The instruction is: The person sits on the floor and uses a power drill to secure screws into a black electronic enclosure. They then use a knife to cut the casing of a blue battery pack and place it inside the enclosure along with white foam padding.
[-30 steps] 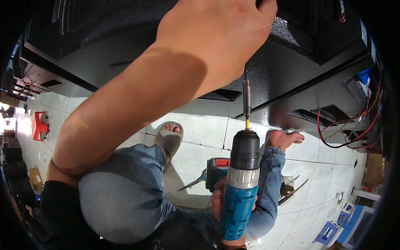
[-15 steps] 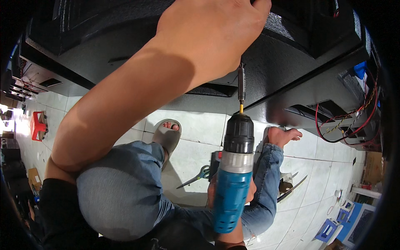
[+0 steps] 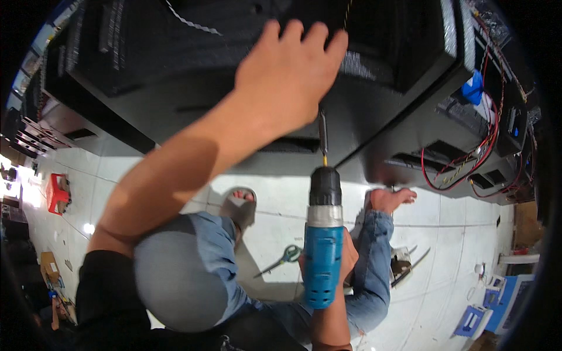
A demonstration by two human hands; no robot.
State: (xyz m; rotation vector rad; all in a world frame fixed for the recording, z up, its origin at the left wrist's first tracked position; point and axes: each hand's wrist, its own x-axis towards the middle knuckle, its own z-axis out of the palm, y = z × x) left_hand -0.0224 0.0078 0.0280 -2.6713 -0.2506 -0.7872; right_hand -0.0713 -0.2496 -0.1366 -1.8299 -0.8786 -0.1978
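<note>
My right hand [image 3: 349, 257] grips a blue cordless drill [image 3: 323, 257] with a black chuck and a long bit holder [image 3: 324, 133]. The bit points up toward the black cabinet [image 3: 199, 126], and its tip ends beside my left wrist. Whether the tip touches the cabinet I cannot tell. Across the cabinet's upper edge reaches my left hand [image 3: 287, 76], palm down, its fingers spread a little and pointing away from me. I see nothing held in it, though the palm's underside is hidden.
Green-handled scissors [image 3: 288, 255] lie on the tiled floor between my legs. Red and black wires [image 3: 433, 172] hang from another black cabinet at the right. A red stool [image 3: 57, 194] stands far left. Blue cases [image 3: 471, 319] sit at the lower right.
The view has shifted, and more of the cabinet's top shows. My left hand's fingers have come into view. The drill appears slightly further left, still in my right hand.
</note>
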